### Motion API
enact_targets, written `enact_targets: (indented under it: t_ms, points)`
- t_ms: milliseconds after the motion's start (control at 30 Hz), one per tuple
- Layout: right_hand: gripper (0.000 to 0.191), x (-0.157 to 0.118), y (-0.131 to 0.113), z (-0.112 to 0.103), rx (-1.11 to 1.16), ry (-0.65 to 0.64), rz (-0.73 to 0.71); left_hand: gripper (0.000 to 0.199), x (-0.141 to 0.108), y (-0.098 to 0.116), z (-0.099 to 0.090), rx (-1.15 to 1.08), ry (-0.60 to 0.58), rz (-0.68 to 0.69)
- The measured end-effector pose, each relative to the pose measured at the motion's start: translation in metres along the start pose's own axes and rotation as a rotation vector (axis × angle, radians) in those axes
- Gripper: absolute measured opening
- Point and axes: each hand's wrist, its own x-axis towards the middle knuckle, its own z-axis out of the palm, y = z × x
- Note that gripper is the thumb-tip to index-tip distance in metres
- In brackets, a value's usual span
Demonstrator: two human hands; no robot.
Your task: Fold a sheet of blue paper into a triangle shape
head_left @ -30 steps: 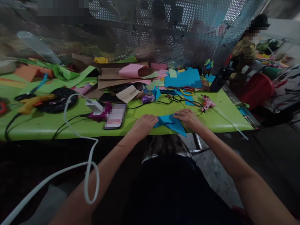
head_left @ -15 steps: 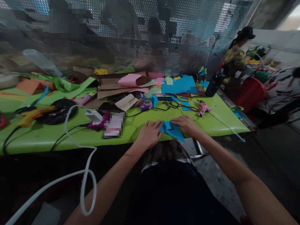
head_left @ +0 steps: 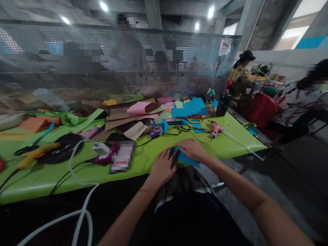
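A folded piece of blue paper lies at the table's front edge, one pointed corner sticking out past it. My left hand holds its left side, with the fingers close together and the thumb near the edge. From the right, my right hand reaches over the top of the paper and presses on it, hiding much of the fold. The two hands almost meet over the paper. A small folded blue piece stands behind them, beside a purple wrapped bundle.
A phone, a purple glue gun and a white cable are to the left. Farther left lies a yellow glue gun. A pink glue gun and a dark bottle are at right. Coloured paper sheets pile up behind.
The camera view has tilted up, showing more ceiling. My right hand has slid left over the blue paper, nearer my left hand, and covers more of it.
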Motion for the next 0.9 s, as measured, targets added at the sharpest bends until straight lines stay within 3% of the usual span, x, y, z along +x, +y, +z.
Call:
enact_targets:
  t_ms: [100, 233, 600, 900]
  points:
    - [0.053, -0.004, -0.013, 0.009, 0.007, -0.065, -0.045, 0.058, 0.0, 0.0, 0.002, 0.001, -0.001, -0.014]
    - [0.067, -0.022, -0.011, 0.016, -0.026, -0.101, -0.051, 0.056, -0.001, 0.002, 0.002, -0.003, 0.019, -0.005]
    - [0.062, -0.044, 0.005, 0.008, -0.095, -0.109, 0.018, 0.062, -0.021, -0.013, -0.022, -0.039, -0.071, -0.061]
    - [0.066, -0.051, 0.004, 0.007, -0.091, -0.093, 0.085, 0.057, -0.034, -0.02, -0.024, -0.045, -0.06, -0.111]
